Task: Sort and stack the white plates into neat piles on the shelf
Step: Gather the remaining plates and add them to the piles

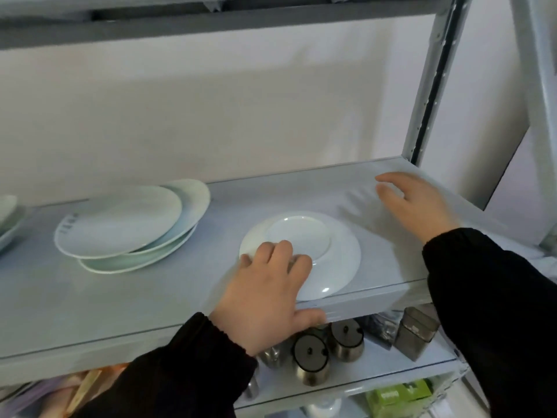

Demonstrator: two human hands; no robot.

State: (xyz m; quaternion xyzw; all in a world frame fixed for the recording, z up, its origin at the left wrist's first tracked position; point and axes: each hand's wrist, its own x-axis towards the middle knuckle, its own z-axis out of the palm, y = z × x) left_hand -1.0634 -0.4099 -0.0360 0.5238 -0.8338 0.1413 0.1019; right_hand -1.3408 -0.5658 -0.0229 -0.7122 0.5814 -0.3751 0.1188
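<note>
Nearest, on the lower shelf [376,384], we note steel canisters [310,357] with black lids and a grey box [414,336], none of them part of the job. Above, at the near edge of the middle shelf [120,297], our left hand [265,297] lies on the near-left rim of a single white plate [325,254], turned upside down with its foot ring showing; the fingers rest curled on the rim and the thumb hooks under the shelf lip, so whether the plate is truly gripped we cannot tell. Further right, our right hand [416,203] hovers open above the shelf, holding nothing, well apart from the plate. Far left stands a loose pile of plates [120,227], the top one slid off-centre and tilted on pale green ones beneath. Another pile [7,218] is cut off at the left edge. Status, in our judgement: partly done; the lone plate awaits stacking and the pile needs squaring.
</note>
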